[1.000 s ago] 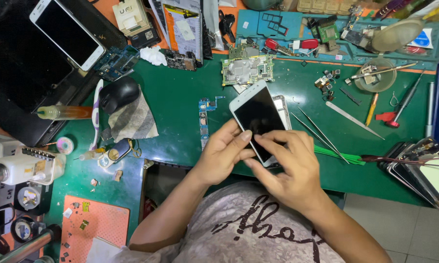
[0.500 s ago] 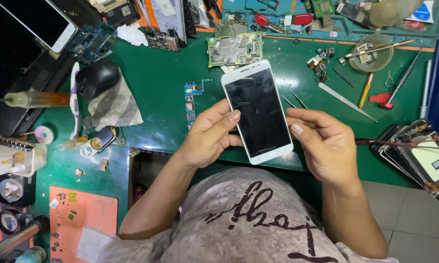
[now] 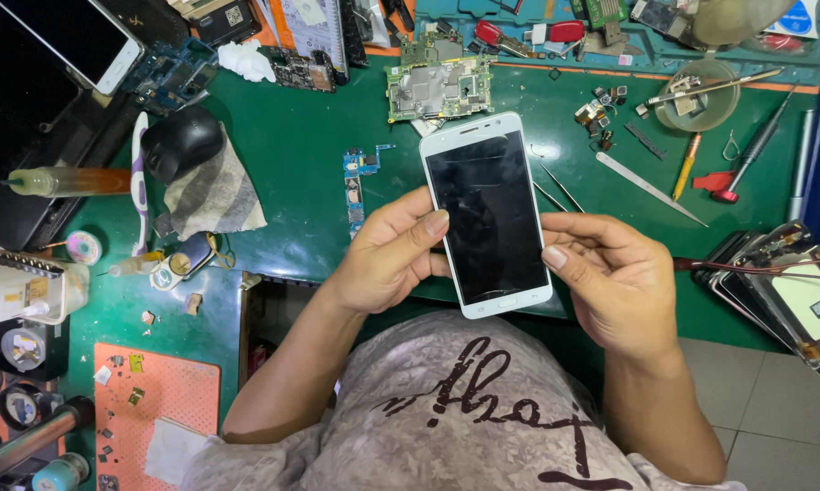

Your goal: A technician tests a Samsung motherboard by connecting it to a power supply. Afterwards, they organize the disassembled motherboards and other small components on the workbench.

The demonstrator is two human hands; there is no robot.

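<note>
Place: phone repair workshop | Surface: green work mat (image 3: 301,155) is laid over the bench | Evidence: bare circuit board (image 3: 440,88), loose small parts (image 3: 601,109), tweezers (image 3: 651,188) and screwdrivers (image 3: 744,159) are spread out | Side: dismantled phones (image 3: 783,291) are stacked at the right edge

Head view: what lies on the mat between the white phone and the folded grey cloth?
In the head view, a small blue flex-cable part lies on the green mat between the white phone and the grey cloth; otherwise that stretch is bare mat.
</note>
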